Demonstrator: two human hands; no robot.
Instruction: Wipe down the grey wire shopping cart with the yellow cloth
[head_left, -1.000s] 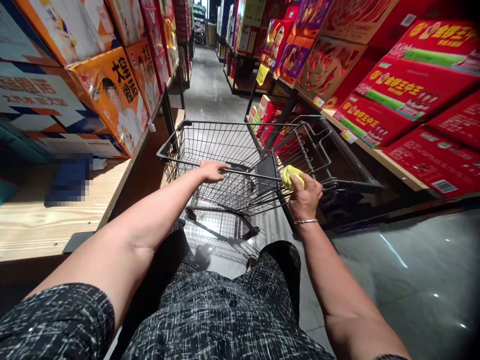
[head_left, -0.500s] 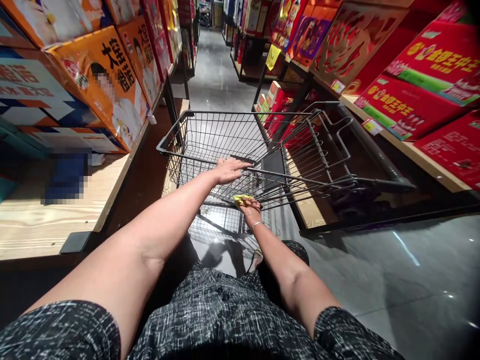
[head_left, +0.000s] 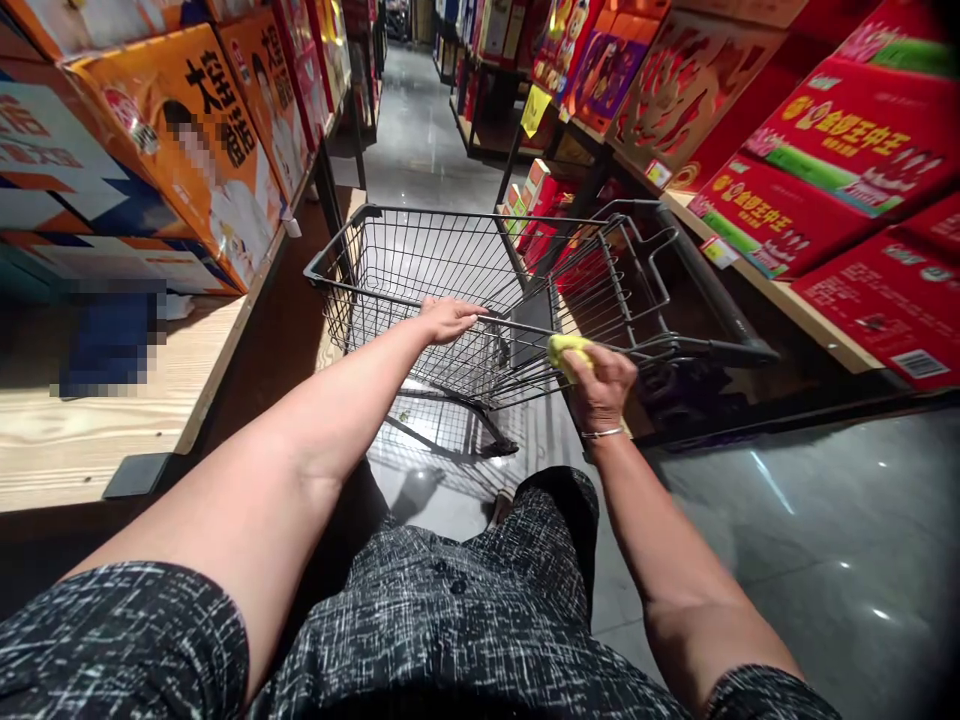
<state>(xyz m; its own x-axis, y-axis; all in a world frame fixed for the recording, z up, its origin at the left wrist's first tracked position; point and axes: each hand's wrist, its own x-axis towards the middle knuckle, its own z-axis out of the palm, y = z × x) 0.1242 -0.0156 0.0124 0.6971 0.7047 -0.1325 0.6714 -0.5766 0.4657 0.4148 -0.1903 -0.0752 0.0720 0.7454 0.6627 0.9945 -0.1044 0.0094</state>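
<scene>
A dark wire shopping cart stands crosswise in front of me, its handle to the right. My left hand rests on the near top rail of the basket, its fingers wrapped over the rail. Bunched in my right hand is a yellow cloth, which touches the same rail farther right. The basket holds nothing that I can make out. A bracelet circles my right wrist.
Orange boxes stand on a wooden shelf at the left. Red boxes fill a shelf at the right. Beyond the cart, a grey tiled aisle runs between shelves.
My right hand has moved right and up with the yellow cloth, from below the rail to the rail. My left hand stays on the rail. The view has shifted slightly.
</scene>
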